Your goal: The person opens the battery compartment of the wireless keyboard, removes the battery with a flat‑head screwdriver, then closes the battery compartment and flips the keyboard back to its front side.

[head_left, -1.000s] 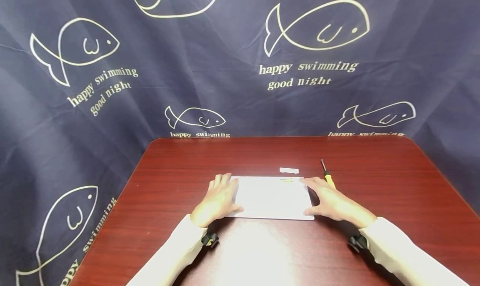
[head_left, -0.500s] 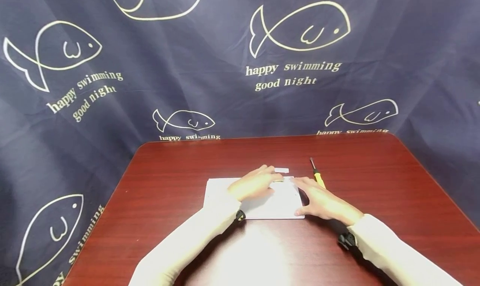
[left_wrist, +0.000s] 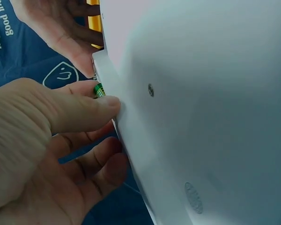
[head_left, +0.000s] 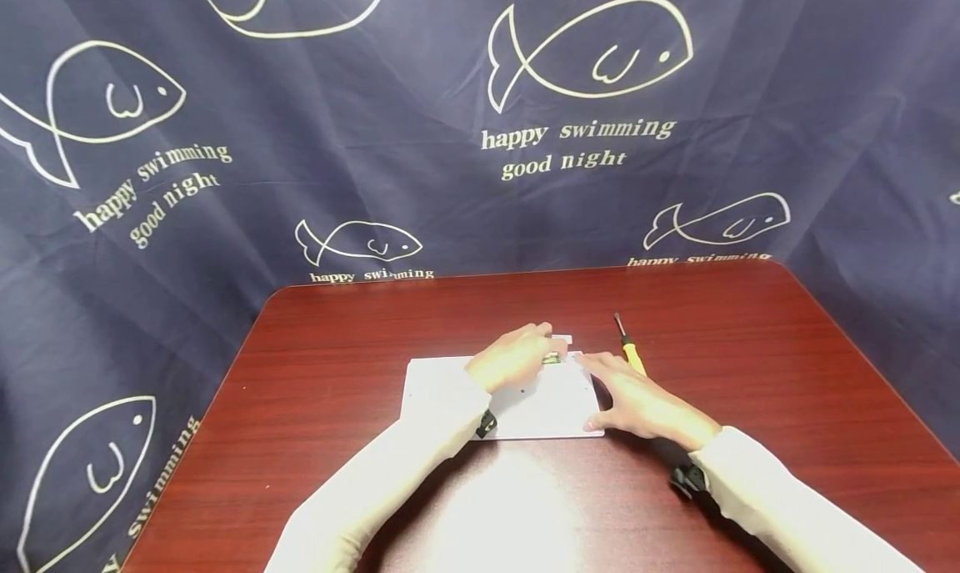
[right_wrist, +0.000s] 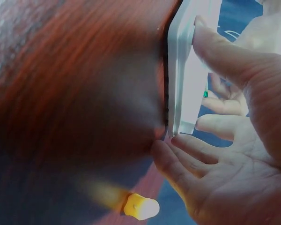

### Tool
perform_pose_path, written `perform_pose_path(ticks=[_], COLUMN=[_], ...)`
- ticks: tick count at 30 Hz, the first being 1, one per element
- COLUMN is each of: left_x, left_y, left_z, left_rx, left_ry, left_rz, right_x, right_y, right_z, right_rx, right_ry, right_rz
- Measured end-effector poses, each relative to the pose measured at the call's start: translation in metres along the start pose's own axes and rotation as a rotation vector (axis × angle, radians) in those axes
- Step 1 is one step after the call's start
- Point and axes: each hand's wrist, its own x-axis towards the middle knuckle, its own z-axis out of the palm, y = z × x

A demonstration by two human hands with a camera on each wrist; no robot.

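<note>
A flat white keyboard [head_left: 555, 406] lies underside up on the table, a small screw [left_wrist: 151, 90] showing in its back. My left hand [head_left: 512, 359] reaches across it to the far right, where thumb and forefinger pinch a green battery [left_wrist: 99, 90] at the far edge. Most of that battery is hidden by the fingers. At the keyboard's right end, my right hand [head_left: 637, 396] holds the short side, thumb [right_wrist: 215, 49] on the near part and fingertips round the far corner.
A small white cover [head_left: 566, 339] lies just beyond the keyboard, partly behind my left hand. The yellow-handled screwdriver [head_left: 631, 354] lies past my right hand, its tip pointing away. A dark fish-print curtain [head_left: 420, 139] hangs behind the reddish table [head_left: 337, 331].
My left hand has left the keyboard's left end and moved right to the batteries at its far edge. The right hand keeps its hold at the right end. The head view has shifted slightly.
</note>
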Motion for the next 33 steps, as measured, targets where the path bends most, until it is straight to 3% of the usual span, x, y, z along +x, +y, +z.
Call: perform_pose_path(ticks=[5, 11, 15, 18, 21, 24, 28, 33], left_x=[0.000, 0.000, -0.003, -0.008, -0.016, -0.030, -0.052, -0.074], left_y=[-0.003, -0.008, -0.015, -0.025, -0.041, -0.065, -0.102, -0.135], left_z=[0.001, 0.002, -0.002, -0.008, -0.014, -0.016, -0.015, -0.013], left_rx=[0.000, -0.039, -0.105, -0.153, -0.190, -0.225, -0.286, -0.290], left_ry=[0.028, 0.166, 0.272, 0.325, 0.346, 0.364, 0.374, 0.279], left_rz=[0.042, 0.126, 0.134, 0.105, 0.051, -0.043, -0.226, -0.465], right_x=[0.002, 0.003, 0.004, 0.004, 0.003, 0.002, 0.002, 0.001], right_y=[-0.003, -0.004, -0.004, -0.004, -0.004, -0.003, -0.002, -0.002], right_z=[0.001, 0.003, 0.005, 0.005, 0.004, 0.004, 0.003, 0.004], right_rx=[-0.002, -0.005, -0.010, -0.015, -0.023, -0.024, -0.025, -0.030], right_ry=[0.006, 0.021, 0.025, 0.028, 0.031, 0.032, 0.033, 0.016], right_rz=[-0.004, -0.024, -0.035, -0.037, -0.033, -0.036, -0.029, 0.001])
